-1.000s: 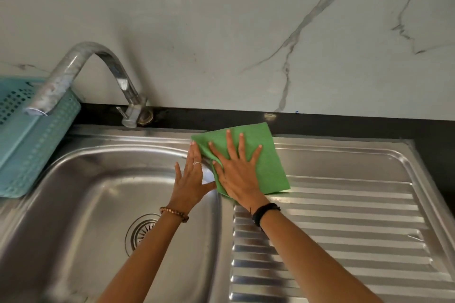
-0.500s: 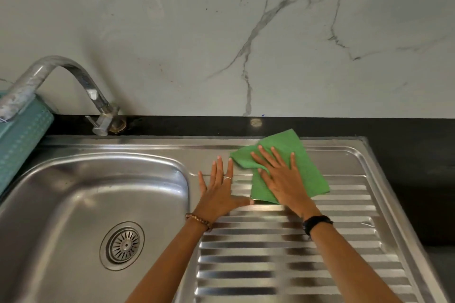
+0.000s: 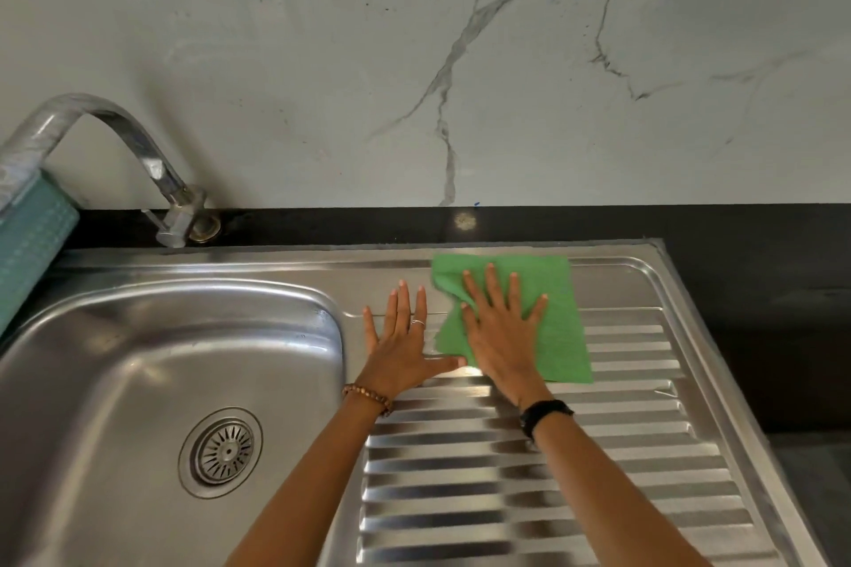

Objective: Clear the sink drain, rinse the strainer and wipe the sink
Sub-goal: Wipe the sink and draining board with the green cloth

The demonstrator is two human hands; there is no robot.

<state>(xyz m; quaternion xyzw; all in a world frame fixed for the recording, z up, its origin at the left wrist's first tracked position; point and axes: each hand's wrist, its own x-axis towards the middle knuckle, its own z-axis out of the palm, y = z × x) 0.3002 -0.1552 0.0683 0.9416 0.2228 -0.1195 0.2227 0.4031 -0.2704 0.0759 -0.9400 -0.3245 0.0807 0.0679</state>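
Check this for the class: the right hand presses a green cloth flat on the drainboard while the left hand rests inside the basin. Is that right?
Not quite. In the head view the left hand lies flat on the drainboard beside the green cloth, not inside the basin. The right hand does press the cloth flat.

The stainless-steel sink's ribbed draining board (set in a black stone table) carries a square green cloth lying flat at its far edge, with both hands pressed flat on top.

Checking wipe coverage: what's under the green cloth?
The green cloth lies flat on the ribbed drainboard, pressed down by the right hand. The steel directly beneath it is covered, so its state can't be seen.
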